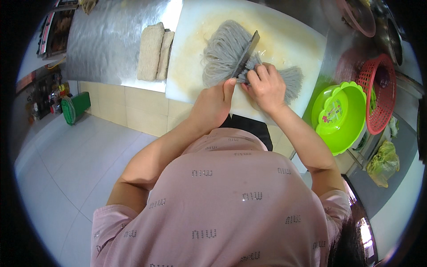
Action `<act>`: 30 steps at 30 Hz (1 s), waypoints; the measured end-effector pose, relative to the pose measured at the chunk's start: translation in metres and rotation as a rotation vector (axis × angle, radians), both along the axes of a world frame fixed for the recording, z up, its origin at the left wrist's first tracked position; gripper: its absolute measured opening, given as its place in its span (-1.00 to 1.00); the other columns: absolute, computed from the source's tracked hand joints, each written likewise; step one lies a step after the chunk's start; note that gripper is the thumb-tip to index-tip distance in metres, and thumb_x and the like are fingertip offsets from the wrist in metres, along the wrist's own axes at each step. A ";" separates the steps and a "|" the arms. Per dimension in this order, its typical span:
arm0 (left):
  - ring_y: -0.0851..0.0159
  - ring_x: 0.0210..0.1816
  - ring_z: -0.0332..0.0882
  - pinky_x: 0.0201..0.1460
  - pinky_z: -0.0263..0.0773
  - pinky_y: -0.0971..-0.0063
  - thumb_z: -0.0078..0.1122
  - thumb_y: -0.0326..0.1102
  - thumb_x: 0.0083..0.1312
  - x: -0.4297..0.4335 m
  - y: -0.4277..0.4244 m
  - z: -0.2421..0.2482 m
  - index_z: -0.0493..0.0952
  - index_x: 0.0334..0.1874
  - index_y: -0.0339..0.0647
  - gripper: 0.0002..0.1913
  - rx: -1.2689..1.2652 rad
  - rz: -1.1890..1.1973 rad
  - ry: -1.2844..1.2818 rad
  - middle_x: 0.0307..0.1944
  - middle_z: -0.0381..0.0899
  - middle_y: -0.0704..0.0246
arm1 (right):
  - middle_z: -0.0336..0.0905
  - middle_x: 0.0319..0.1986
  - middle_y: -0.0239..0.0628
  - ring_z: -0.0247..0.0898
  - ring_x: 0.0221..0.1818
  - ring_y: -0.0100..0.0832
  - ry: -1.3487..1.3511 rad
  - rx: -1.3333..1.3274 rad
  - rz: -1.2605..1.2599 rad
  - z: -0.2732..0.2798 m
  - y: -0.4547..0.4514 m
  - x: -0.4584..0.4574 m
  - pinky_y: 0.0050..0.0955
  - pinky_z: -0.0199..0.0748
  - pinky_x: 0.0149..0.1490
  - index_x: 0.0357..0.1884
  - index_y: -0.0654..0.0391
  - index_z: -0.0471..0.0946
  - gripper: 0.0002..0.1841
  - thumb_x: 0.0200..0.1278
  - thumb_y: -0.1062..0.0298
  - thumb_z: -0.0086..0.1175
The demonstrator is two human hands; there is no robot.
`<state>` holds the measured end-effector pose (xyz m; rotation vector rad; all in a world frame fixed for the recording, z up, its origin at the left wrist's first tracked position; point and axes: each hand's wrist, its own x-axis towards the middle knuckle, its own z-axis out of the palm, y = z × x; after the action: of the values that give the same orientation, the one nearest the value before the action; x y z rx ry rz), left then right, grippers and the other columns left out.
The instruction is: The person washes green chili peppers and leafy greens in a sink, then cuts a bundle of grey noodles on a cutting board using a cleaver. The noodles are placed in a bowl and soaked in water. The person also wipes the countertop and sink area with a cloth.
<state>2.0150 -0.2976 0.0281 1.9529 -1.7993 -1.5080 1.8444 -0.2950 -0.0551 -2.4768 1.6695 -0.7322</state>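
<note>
My left hand point(215, 100) is closed around the handle of a cleaver point(247, 53), its thumb along the near end. The blade stands on edge across a bundle of glassy, pale grey noodles point(225, 50). A large looped part of the bundle lies left of the blade. My right hand point(267, 85) grips the cut part of the noodles point(292, 81) just right of the blade, fingers curled over it. Loose ends fan out beyond that hand. All of this rests on a thick white cutting board point(186, 70) with yellowish stains. My palm hides the cleaver's handle.
A folded beige cloth point(150, 51) lies left of the board on a steel counter point(106, 43). To the right stand a lime-green scalloped basin point(353, 123) and a red plastic colander point(383, 113) holding vegetables. A tied plastic bag point(383, 163) sits lower right.
</note>
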 end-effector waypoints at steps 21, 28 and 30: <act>-0.26 -0.35 0.51 -0.29 0.40 0.03 -0.34 0.02 0.52 0.008 0.010 -0.025 0.53 -0.22 -0.38 -0.44 -0.109 -0.018 0.028 -0.47 0.53 -0.13 | 0.42 -0.31 -0.37 0.44 -0.17 -0.26 0.028 0.109 -0.052 0.007 -0.007 -0.016 -0.31 0.48 -0.20 -0.36 0.02 0.48 -0.62 -0.22 0.14 0.39; -0.14 -0.53 0.55 -0.41 0.45 0.07 -0.34 -0.03 0.53 0.008 -0.001 -0.014 0.53 -0.36 -0.41 -0.44 -0.003 -0.007 0.000 -0.58 0.56 -0.02 | 0.44 0.00 -0.08 0.39 0.07 -0.08 -0.079 0.170 -0.120 0.017 -0.003 -0.021 -0.19 0.39 0.10 0.14 0.12 0.35 -0.17 -0.21 -0.01 0.46; 0.05 -0.64 0.50 -0.52 0.41 0.20 -0.35 0.04 0.52 0.010 -0.010 -0.008 0.51 -0.38 -0.39 -0.40 0.157 0.022 0.032 -0.66 0.49 0.10 | 0.39 0.09 -0.07 0.32 0.17 -0.08 -0.038 0.232 -0.200 0.020 0.000 -0.017 -0.15 0.27 0.26 0.24 0.10 0.28 -0.05 -0.25 -0.06 0.48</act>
<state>2.0250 -0.3075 0.0200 1.9961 -1.6884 -1.7108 1.8278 -0.2950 -0.0350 -2.1511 1.8882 -0.5603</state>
